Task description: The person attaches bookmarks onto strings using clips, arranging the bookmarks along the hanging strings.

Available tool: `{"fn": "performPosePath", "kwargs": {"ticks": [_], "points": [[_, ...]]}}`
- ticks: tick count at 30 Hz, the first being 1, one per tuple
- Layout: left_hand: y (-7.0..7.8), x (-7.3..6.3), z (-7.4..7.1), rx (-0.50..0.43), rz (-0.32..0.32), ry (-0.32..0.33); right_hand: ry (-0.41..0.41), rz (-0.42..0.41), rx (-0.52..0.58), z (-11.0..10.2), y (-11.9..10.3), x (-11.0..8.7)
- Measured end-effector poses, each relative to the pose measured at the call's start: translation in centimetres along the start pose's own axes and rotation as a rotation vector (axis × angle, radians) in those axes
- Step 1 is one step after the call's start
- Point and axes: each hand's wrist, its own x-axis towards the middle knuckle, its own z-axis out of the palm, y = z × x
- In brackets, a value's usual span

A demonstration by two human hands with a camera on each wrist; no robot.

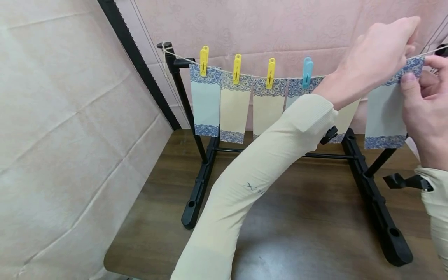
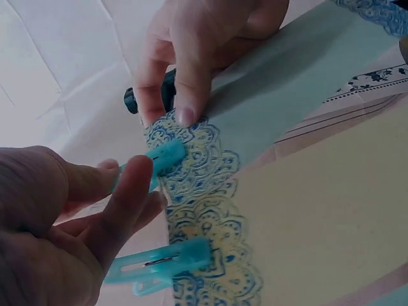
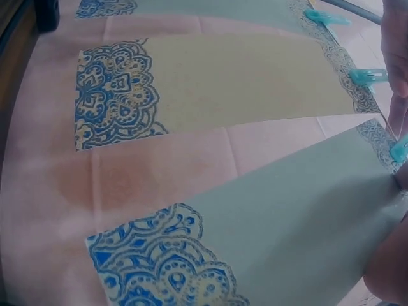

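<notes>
My left hand [image 1: 381, 54] is raised at the string on the right. In the left wrist view its thumb and fingers pinch a blue clothespin [image 2: 169, 156], whose tip lies over the patterned top edge of a pale blue paper card [image 1: 385, 112]. My right hand [image 1: 428, 105] pinches that card's top corner, thumb in front. The card hangs down, blue lace borders at both ends. Beside it hangs a cream card [image 2: 331, 197], held by another blue clothespin [image 2: 191, 255]. My left forearm partly covers the cards behind it in the head view.
A thin string [image 1: 182, 59] runs between posts of a black stand [image 1: 206, 175] on a brown wooden table [image 1: 280, 225]. More cards hang at left under yellow clothespins [image 1: 236, 69] and a blue clothespin [image 1: 307, 72]. Pale cloth [image 1: 63, 136] covers the surroundings.
</notes>
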Motion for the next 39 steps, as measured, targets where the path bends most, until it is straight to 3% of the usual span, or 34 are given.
{"fn": "performPosePath", "kwargs": {"ticks": [5, 8, 12, 16, 23, 33, 39], "points": [[-0.7, -0.5, 0.7, 0.111, 0.020, 0.041, -0.003, -0.012, 0.022, -0.1, 0.1, -0.1], [-1.4, -1.3, 1.1, 0.147, 0.088, 0.105, 0.010, -0.011, -0.003, -0.4, 0.2, 0.0], [-2.0, -2.4, 1.5, 0.099, 0.223, 0.157, 0.014, -0.005, -0.019, -0.7, 0.3, 0.0], [-2.1, -3.7, 1.6, 0.001, 0.272, 0.100, 0.021, 0.002, -0.002, -1.0, 0.5, 0.0], [-3.4, -6.5, 2.0, -0.075, 0.289, 0.024, 0.039, 0.041, -0.077, -1.4, 0.9, -0.9], [-8.2, -9.6, 4.0, -0.200, 0.458, 0.016, 0.003, 0.060, -0.098, -1.7, 1.5, -2.1], [-10.7, -11.5, 4.9, -0.241, 0.446, 0.028, -0.014, 0.158, -0.142, -2.2, 2.1, -2.9]]}}
